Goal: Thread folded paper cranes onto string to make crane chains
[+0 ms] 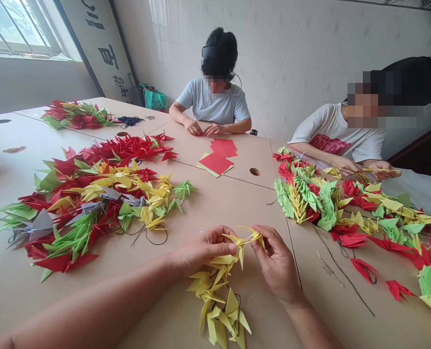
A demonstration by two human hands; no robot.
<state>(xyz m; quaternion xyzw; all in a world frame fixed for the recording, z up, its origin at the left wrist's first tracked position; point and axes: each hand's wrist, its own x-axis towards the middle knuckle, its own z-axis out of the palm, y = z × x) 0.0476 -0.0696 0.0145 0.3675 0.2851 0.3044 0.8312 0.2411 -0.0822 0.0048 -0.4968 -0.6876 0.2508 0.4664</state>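
Observation:
My left hand (210, 249) pinches a folded yellow paper crane (241, 244) between thumb and fingers. Facing it, my right hand (275, 264) is closed on yellow folded paper (256, 236), which meets the left hand's piece; whether this is the same crane or a second one I cannot tell. Below my hands, a string of yellow paper cranes (217, 322) trails down the table toward me, with dark cord looping among them.
Strings of red, yellow, green and grey cranes (91, 194) cover the left. More strings (324, 194) lie at right, near a thin needle-like piece (329, 269). Red paper squares (217, 164) lie before a co-worker (217, 104). Another person (337, 131) handles yellow paper.

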